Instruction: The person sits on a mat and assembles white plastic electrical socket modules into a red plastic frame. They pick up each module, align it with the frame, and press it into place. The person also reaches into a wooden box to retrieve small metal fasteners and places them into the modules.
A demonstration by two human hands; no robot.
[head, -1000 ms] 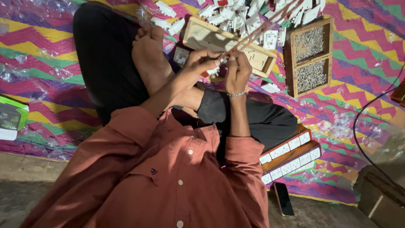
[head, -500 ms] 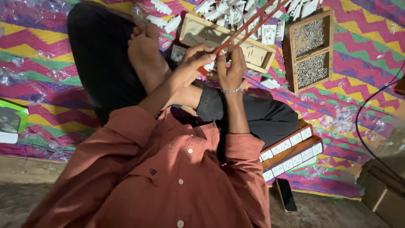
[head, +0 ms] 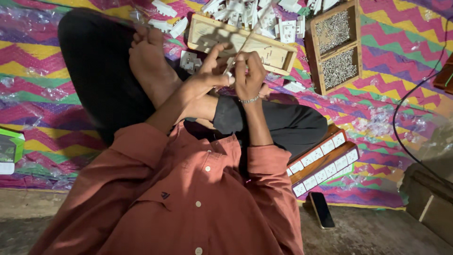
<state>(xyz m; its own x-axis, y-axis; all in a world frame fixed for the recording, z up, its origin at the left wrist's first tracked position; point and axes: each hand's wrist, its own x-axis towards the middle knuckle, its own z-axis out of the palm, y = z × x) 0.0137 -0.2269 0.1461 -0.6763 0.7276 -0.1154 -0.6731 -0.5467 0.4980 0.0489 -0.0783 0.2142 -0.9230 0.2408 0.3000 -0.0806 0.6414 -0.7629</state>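
Since the earlier frame, both hands had stayed raised over the lap, barely shifted. Left hand (head: 207,75) and right hand (head: 249,71) were closed together on a small white switch part (head: 230,78), beside a thin rod (head: 245,42), near the wooden tray (head: 207,35) on the zigzag mat (head: 391,61).

dim, warm light, dark corners

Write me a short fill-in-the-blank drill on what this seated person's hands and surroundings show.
1. Both hands, left hand and right hand, meet around a thin ____.
2. The wooden box with two compartments holds small metal ____.
3. A dark phone lies on the ____, beside the mat.
4. The right wrist wears a ____.

Missing words: rod; screws; floor; bracelet
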